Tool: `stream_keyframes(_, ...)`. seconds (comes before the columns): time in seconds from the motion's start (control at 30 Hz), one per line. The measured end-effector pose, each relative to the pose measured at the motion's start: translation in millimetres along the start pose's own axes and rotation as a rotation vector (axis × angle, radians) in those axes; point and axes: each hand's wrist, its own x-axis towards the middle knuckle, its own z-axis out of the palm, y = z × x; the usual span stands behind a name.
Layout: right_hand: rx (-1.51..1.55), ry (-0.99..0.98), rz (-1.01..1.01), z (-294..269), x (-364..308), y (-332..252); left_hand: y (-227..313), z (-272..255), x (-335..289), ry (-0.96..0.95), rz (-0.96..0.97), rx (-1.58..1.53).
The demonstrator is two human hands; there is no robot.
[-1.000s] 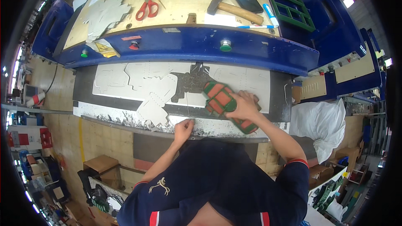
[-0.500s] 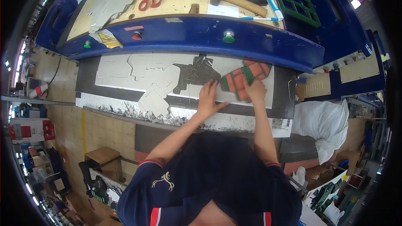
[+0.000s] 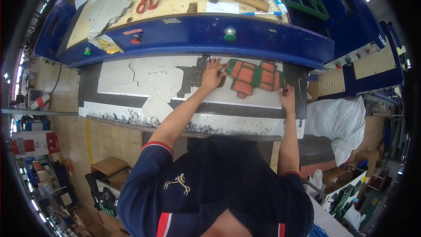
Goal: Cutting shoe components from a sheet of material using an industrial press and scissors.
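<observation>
On my feed, the red-and-green block (image 3: 257, 78) lies between my fingertips: left hand (image 3: 212, 78), fingers spread, at one end; right hand (image 3: 287, 98), fingers curled, at the other, whether pinching I cannot tell.

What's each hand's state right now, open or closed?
Left hand: open, fingers spread, by the red-green die's left end.
Right hand: partly curled at its right end; whether it grips can't be told.

Small dark writing shows on a white paper slip (image 3: 222, 8) lying on the bench (image 3: 177, 2); not clearly legible. A yellow sign (image 3: 108, 45) is at the blue front beam (image 3: 184, 35), content unreadable. The dark shirt (image 3: 228, 166) bears a pale animal-shaped emblem (image 3: 177, 184).
</observation>
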Motion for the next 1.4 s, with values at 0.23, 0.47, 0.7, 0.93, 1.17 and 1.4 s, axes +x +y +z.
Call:
stream_keyframes(0.23,0.018,0.014,-0.066,1.4,3.2,3.4,1.0,-5.6,-7.4,-0.130,0.035,0.022)
stream_keyframes(0.47,-0.099,0.056,-0.068,7.8,8.3,8.3,26.6,-12.3,-28.6,-0.170,-0.028,0.120)
stream_keyframes(0.7,-0.084,0.083,-0.057,12.0,4.1,9.8,26.5,-12.9,-30.0,-0.140,-0.035,0.089)
stream_keyframes(0.93,-0.139,0.108,-0.094,15.6,1.7,13.9,23.9,-11.7,-28.6,-0.152,-0.047,0.080)
stream_keyframes(1.17,-0.115,0.097,-0.053,16.6,3.7,14.9,27.8,-9.8,-26.7,-0.134,-0.082,0.099)
stream_keyframes(1.4,-0.165,0.127,-0.082,18.4,3.5,23.0,33.5,-11.3,-26.2,-0.132,-0.088,0.091)
